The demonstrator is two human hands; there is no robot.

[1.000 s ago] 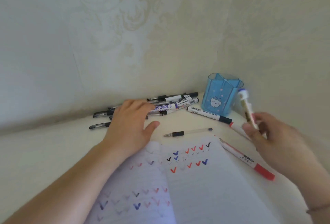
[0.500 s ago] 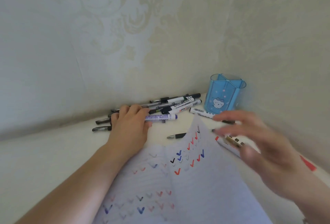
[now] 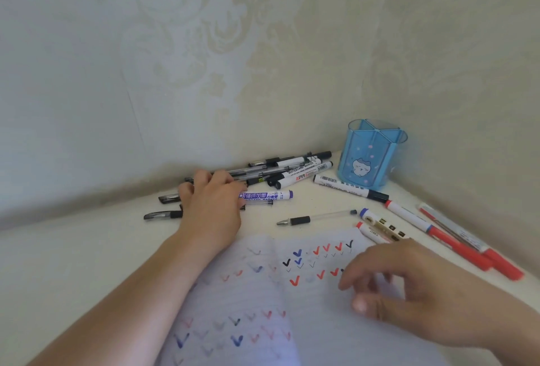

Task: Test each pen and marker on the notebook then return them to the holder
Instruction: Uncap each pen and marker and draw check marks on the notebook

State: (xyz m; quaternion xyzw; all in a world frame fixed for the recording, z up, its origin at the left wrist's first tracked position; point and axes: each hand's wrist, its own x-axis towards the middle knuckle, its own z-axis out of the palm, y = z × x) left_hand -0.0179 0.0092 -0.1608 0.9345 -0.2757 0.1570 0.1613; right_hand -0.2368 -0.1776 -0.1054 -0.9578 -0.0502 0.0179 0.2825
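Observation:
The open notebook [image 3: 292, 322] lies in front of me, its pages full of red, blue and black ticks. The blue holder [image 3: 368, 161] stands in the back right corner with nothing sticking out of it. My left hand [image 3: 210, 205] rests palm down on a pile of pens and markers [image 3: 295, 171], and a blue whiteboard marker [image 3: 267, 195] pokes out from under it. My right hand [image 3: 409, 286] hovers over the right page with loosely curled fingers and holds nothing. A white pen with a blue end [image 3: 382, 227] lies just beyond it.
To the right of the notebook lie two red-capped markers [image 3: 438, 237], a black-capped white marker [image 3: 347, 189] and a clear pen with a black grip [image 3: 315, 218]. Two black pens [image 3: 162, 215] lie left of my left hand. Walls close in behind and to the right.
My right hand laid the white pen with the blue end down beside the notebook and drew back over the page. The lifted page lies flat again. My left hand stayed on the pile.

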